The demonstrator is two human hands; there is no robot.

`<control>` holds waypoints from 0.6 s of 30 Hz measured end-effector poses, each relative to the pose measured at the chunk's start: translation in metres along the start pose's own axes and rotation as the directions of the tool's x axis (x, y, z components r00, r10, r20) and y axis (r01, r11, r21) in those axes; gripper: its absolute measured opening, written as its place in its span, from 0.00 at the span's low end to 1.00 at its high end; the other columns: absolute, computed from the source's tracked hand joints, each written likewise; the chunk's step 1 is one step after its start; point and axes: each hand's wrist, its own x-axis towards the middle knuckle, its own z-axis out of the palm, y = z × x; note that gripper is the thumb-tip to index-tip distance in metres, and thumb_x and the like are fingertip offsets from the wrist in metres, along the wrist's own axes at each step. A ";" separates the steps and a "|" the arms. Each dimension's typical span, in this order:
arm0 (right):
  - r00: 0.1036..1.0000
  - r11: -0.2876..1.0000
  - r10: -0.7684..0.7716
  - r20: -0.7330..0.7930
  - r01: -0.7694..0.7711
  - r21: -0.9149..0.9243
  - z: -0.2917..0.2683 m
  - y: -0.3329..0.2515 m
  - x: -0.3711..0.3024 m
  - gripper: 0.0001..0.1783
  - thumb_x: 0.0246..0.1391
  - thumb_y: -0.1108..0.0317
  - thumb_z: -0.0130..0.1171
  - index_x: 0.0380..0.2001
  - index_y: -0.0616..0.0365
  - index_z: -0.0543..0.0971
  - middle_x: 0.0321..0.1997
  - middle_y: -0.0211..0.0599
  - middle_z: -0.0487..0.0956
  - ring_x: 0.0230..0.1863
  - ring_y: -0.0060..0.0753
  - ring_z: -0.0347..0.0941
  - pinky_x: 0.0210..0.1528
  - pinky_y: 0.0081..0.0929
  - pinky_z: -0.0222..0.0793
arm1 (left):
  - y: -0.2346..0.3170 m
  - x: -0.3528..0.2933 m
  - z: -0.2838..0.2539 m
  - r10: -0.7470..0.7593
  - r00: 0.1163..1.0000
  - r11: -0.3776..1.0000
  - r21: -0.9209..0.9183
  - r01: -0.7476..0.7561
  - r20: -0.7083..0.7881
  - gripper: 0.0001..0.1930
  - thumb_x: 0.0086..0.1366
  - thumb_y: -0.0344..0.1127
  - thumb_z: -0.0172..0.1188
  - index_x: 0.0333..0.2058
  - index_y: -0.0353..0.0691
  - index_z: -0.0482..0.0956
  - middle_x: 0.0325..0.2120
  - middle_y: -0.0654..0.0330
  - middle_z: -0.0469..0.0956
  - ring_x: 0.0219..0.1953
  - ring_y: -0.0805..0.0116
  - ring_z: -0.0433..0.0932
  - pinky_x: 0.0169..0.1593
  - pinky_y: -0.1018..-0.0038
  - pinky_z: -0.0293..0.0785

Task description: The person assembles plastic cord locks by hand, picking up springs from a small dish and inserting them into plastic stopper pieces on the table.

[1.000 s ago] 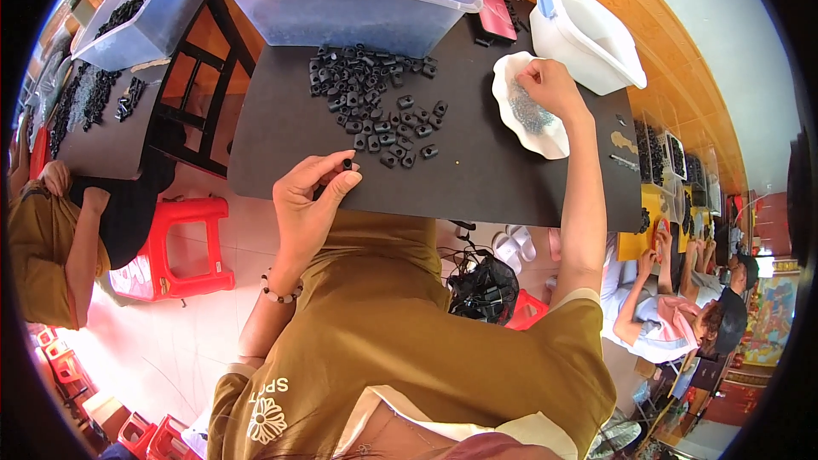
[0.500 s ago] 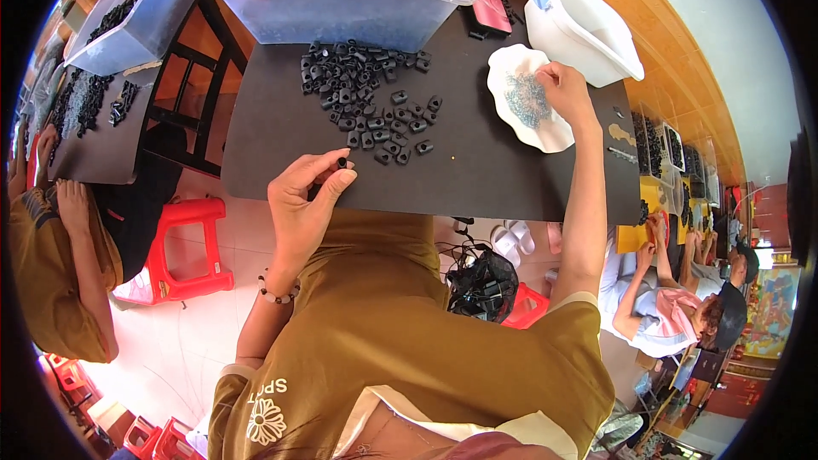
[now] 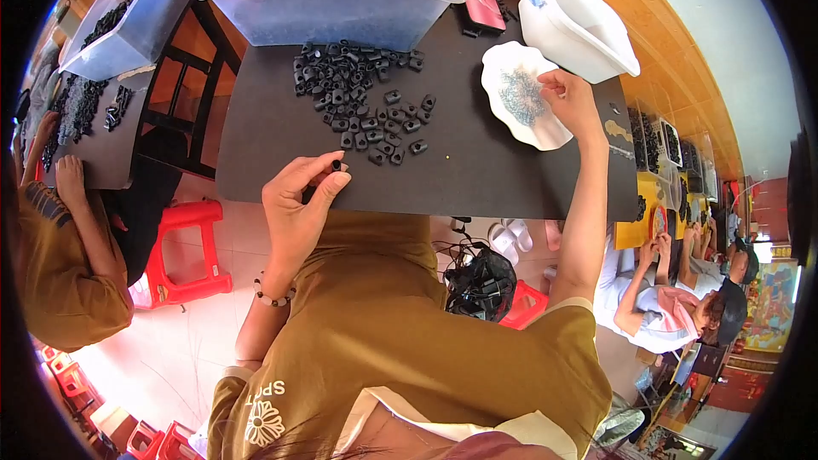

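Note:
Near the front edge of the dark table, my left hand point(image 3: 300, 196) pinches a small black plastic piece point(image 3: 336, 165) between thumb and fingertips. Its round opening faces toward me. My right hand point(image 3: 571, 102) is over the right side of a white scalloped dish point(image 3: 498, 77), fingertips pinched together above the small silvery metal parts point(image 3: 522, 98) lying in it. Whether those fingers hold one of the parts is too small to make out. Just beyond my left hand lies a spread of similar black pieces point(image 3: 372, 123), thicker toward the back.
A clear bin point(image 3: 332, 13) of black pieces stands at the table's point(image 3: 477, 179) back, beside a pink box point(image 3: 484, 4). A white tub point(image 3: 579, 30) is at the back right. A red stool point(image 3: 187, 251) and a seated co-worker point(image 3: 77, 264) are left; others sit right.
My right hand stays at the dish with its fingers slightly shifted. My left hand keeps its pinch on the black piece. The whole view has shifted slightly.

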 end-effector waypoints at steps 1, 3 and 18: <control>1.000 1.000 -0.002 0.013 0.002 -0.028 0.001 -0.002 -0.002 0.10 0.55 0.73 0.63 0.41 0.64 0.84 0.35 0.43 0.85 0.38 0.34 0.82 0.46 0.30 0.75 | 0.000 0.000 0.000 0.001 1.000 1.000 0.015 -0.001 0.001 0.13 0.62 0.29 0.71 0.46 0.36 0.87 0.32 0.64 0.82 0.32 0.80 0.75 0.39 0.82 0.72; 1.000 0.998 -0.003 0.025 0.004 -0.056 0.003 -0.004 -0.002 0.10 0.53 0.73 0.64 0.40 0.63 0.85 0.35 0.45 0.86 0.38 0.37 0.83 0.47 0.31 0.76 | 0.000 0.000 0.001 0.005 1.000 1.000 0.017 -0.005 0.002 0.13 0.62 0.28 0.71 0.46 0.36 0.87 0.31 0.64 0.82 0.32 0.80 0.74 0.39 0.82 0.71; 0.997 0.962 0.083 -0.001 -0.080 0.262 0.001 -0.001 -0.007 0.09 0.62 0.68 0.61 0.36 0.64 0.80 0.32 0.32 0.84 0.35 0.21 0.77 0.41 0.21 0.70 | -0.003 -0.001 0.001 0.008 1.000 1.000 0.022 -0.008 0.007 0.13 0.62 0.29 0.71 0.46 0.36 0.87 0.32 0.64 0.82 0.32 0.80 0.73 0.38 0.82 0.71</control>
